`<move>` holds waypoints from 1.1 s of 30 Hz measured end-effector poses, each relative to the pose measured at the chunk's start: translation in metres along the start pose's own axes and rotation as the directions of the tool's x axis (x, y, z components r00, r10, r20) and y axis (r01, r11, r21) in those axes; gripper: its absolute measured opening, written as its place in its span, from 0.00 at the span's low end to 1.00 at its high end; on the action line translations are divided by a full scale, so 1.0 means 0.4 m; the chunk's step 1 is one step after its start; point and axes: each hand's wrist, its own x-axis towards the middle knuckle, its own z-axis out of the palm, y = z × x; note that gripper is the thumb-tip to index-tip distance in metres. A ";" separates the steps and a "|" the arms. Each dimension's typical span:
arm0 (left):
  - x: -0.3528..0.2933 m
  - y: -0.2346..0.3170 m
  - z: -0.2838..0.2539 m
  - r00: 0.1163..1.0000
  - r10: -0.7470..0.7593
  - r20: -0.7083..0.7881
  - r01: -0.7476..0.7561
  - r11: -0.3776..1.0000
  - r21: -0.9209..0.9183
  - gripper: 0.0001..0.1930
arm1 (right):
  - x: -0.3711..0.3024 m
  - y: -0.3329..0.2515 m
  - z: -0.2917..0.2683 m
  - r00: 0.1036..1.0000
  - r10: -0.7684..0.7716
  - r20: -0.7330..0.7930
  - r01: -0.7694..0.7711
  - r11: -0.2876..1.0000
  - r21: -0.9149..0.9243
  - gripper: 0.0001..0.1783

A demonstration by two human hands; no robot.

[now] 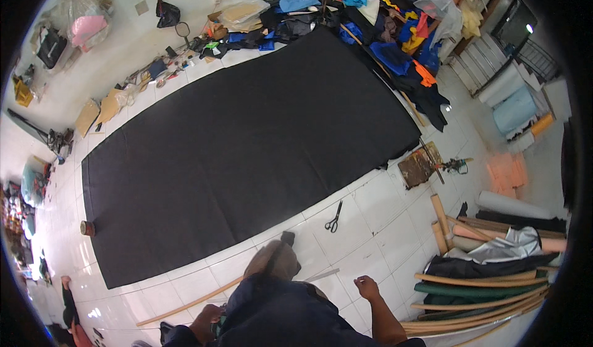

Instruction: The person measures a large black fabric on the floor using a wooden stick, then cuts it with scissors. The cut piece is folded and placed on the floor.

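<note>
no legible text, no readable numbers

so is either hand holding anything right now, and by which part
Nothing shows in the right hand; whether the left hand holds anything cannot be told. The scissors lie unheld on the floor.

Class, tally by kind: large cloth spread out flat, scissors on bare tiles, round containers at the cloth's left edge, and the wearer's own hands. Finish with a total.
Large black rectangular cloth: 1
Long-bladed black scissors: 1
Small brown cylindrical container: 1
Wearer's bare hands, left hand and right hand: 2
Total: 5
</note>
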 end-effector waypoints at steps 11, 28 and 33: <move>-0.022 1.023 -0.079 0.596 0.378 -0.708 -0.540 0.842 -0.005 0.11 | 0.114 -0.381 -0.205 0.857 -0.353 0.374 0.440 0.881 -0.176 0.24; 0.145 0.863 0.359 0.998 0.060 0.001 -0.060 0.985 0.162 0.24 | 0.320 0.011 -0.060 -0.278 -0.140 0.950 -0.084 0.989 0.121 0.20; 0.535 0.775 0.147 0.803 0.092 -0.589 -0.193 0.975 -0.111 0.23 | 0.794 -0.259 0.124 0.102 -0.190 0.976 0.453 0.883 0.125 0.17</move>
